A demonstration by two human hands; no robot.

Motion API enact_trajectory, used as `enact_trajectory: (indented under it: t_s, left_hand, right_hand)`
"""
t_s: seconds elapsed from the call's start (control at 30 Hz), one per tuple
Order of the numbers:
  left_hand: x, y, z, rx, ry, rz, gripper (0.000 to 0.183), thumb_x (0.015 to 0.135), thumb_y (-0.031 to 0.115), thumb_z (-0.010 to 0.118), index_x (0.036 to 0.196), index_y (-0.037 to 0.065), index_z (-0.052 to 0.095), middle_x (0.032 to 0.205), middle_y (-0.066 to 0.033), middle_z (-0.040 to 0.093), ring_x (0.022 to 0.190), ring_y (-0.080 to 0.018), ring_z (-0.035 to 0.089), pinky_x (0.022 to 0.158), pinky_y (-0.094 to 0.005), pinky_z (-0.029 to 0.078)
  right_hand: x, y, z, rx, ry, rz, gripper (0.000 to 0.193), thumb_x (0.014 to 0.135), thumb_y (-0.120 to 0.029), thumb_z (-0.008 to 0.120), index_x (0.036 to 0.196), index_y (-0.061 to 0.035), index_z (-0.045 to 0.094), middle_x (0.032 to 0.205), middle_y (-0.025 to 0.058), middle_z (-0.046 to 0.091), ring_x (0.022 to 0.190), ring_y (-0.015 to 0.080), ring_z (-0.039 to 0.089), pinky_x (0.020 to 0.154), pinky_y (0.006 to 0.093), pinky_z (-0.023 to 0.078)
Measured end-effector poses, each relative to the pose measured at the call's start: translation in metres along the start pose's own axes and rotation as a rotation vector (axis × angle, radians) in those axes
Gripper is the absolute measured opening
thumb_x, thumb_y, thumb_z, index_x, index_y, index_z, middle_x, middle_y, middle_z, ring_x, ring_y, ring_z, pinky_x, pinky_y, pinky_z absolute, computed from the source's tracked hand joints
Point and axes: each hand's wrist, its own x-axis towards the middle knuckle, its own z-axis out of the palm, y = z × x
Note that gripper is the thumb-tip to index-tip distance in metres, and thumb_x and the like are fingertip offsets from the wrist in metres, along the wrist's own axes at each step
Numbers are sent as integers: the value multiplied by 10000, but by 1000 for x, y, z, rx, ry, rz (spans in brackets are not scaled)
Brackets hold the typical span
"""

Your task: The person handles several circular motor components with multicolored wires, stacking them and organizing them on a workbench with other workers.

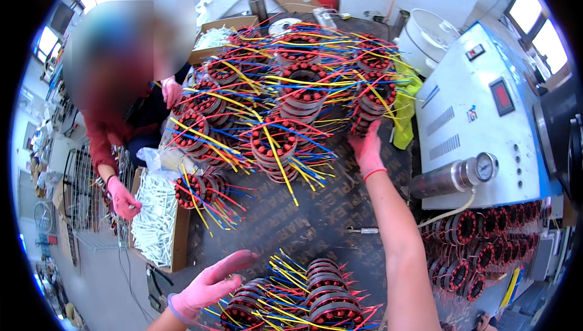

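Observation:
Both my hands wear pink gloves. My right hand (368,148) reaches far across the table, its thumb and fingers around the near, lower end of a stack of motor stators (372,97) with red windings and yellow, blue and red leads. Part of its fingers is hidden against the stack. Nearer to me, my left hand (209,285) is open and holds nothing, fingers stretched and thumb apart. It is beside and partly above two rows of stacked stators (331,297) at the table's near edge, whose leads spread between the rows.
More stator stacks (303,88) crowd the far table (291,209). A co-worker (130,131) at left has one gloved hand by a box of white tubes (159,222). At right stand a blue-and-white machine (480,118) and a metal cylinder with a gauge (452,176); further stators (464,228) sit below.

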Motion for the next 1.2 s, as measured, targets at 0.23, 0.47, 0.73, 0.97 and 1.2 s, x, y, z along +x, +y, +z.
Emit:
enact_trajectory:
  t_s: [0.23, 0.47, 0.73, 0.97, 1.2]
  left_hand:
    - [-13, -10, -12, -94, 216, 53, 592, 962, 216, 542, 1459, 7, 299, 1446, -131, 410, 1345, -262, 370, 1125, -385, 259]
    - [-29, -22, -17, -114, 362, 123, 587, 964, 267, 543, 1437, -8, 331, 1406, -161, 449, 1324, -282, 410, 1125, -421, 282]
    - [-72, -38, -15, -142, 540, 298, 559, 1002, 297, 452, 1432, -33, 319, 1393, -174, 461, 1320, -278, 426, 1125, -433, 298]
    - [-123, -55, -5, -163, 516, 427, 518, 1009, 254, 457, 1414, -48, 343, 1391, -200, 455, 1321, -279, 427, 1126, -419, 301]
    - [-168, -85, -9, -141, 562, 532, 506, 1022, 266, 415, 1424, -29, 333, 1416, -196, 430, 1336, -287, 406, 1139, -440, 284]
  right_hand:
    - [29, -12, -8, -167, -50, -71, 770, 876, -693, 446, 1304, -53, 469, 1195, 87, 605, 958, 282, 610, 734, 409, 501]
    - [10, -32, -1, -128, -39, 171, 954, 823, -736, 475, 1473, -72, 256, 1477, 108, 359, 1271, 355, 438, 1025, 453, 397]
    - [-102, -82, -6, -453, -216, 551, 1213, 731, -703, 634, 1456, 93, 75, 1488, 305, 223, 1361, 375, 326, 1095, 477, 346]
    - [-232, -162, -8, -583, -443, 492, 934, 822, -640, 585, 1387, 57, 326, 1340, 203, 473, 1190, 283, 521, 1020, 408, 434]
    - [-377, -230, -40, -472, -426, 209, 831, 919, -591, 464, 1419, 50, 291, 1394, 208, 431, 1263, 305, 472, 1079, 435, 377]
